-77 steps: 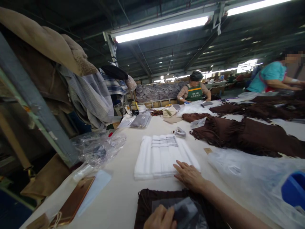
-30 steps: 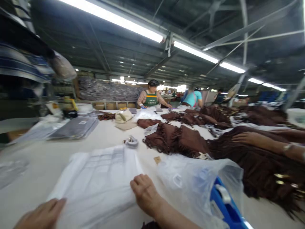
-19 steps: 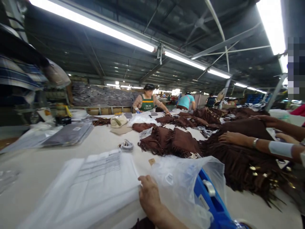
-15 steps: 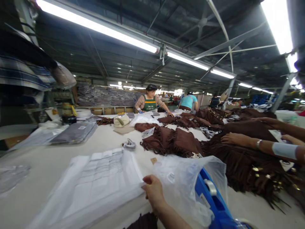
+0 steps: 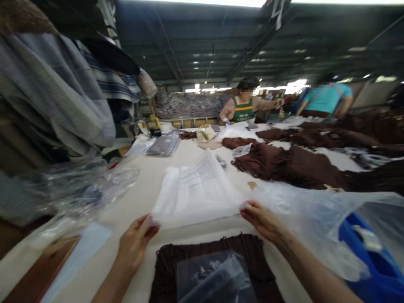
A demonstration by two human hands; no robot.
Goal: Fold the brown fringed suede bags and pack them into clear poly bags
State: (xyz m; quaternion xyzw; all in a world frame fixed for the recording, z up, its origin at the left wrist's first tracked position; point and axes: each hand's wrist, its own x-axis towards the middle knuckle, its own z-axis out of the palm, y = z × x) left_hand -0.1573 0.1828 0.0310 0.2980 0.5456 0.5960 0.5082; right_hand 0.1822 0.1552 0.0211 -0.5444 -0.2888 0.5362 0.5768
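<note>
nearest the wearer, a folded brown garment (image 5: 217, 269) lies at the table (image 5: 148, 185) edge with a clear packet on top. just beyond, the left hand (image 5: 135, 242) and right hand (image 5: 263, 219) each pinch a near corner of the white bag (image 5: 197, 193), raised off the table. risk: the film is thin and slippery, so a corner could slip, or the bag's mouth stay stuck shut. a loose plastic sheet (image 5: 315, 219) over a blue bin (image 5: 372, 256) crowds the right hand. crumpled plastic (image 5: 85, 189) lies left. farther off, fringed brown garments (image 5: 284, 164) cover the table; two workers stand at the far end.
</note>
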